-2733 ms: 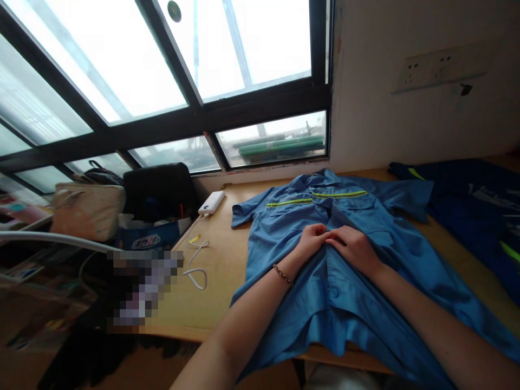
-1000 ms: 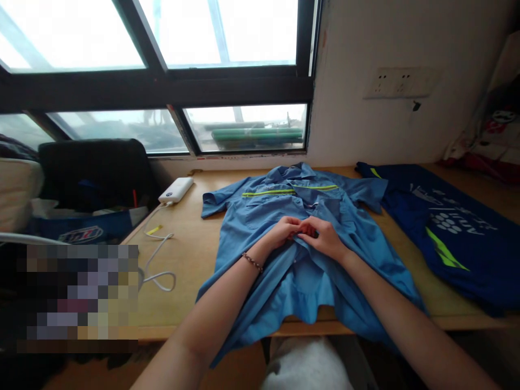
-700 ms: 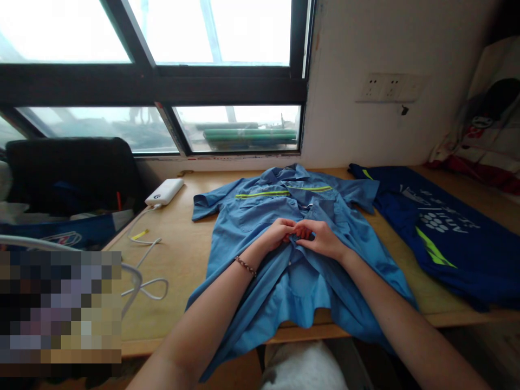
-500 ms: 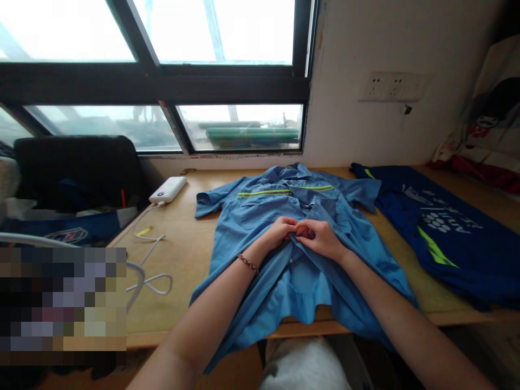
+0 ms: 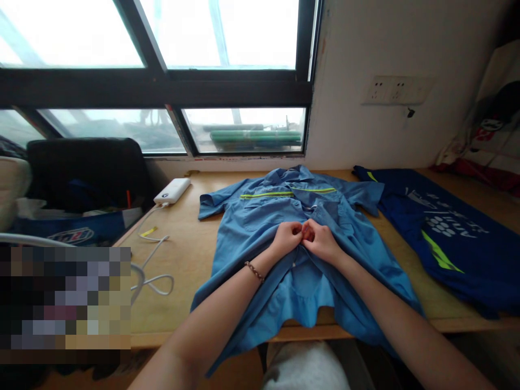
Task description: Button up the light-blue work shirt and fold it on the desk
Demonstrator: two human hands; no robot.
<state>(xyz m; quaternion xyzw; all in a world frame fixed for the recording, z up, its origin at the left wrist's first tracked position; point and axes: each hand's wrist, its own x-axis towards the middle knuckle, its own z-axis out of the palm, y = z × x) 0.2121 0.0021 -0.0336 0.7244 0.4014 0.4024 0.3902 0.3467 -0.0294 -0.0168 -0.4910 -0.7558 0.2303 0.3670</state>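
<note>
A light blue work shirt [image 5: 252, 216] with yellow-green stripes lies front up on a wooden table [image 5: 190, 254], its hem hanging over the near edge. My left hand [image 5: 287, 236] and my right hand [image 5: 320, 241] meet at the middle of the shirt's front. Both are curled, fingertips pinched together on the two front edges of the shirt. A bead bracelet is on my left wrist. Below my hands the shirt front gapes open.
A dark blue garment [image 5: 442, 227] with white print lies on the table to the right. A white power bank [image 5: 172, 190] with a coiled white cable [image 5: 156, 271] sits at the left. A black bag [image 5: 87, 170] stands by the window.
My hands have drawn closer and curled tighter at the same spot on the shirt front. The view has shifted slightly.
</note>
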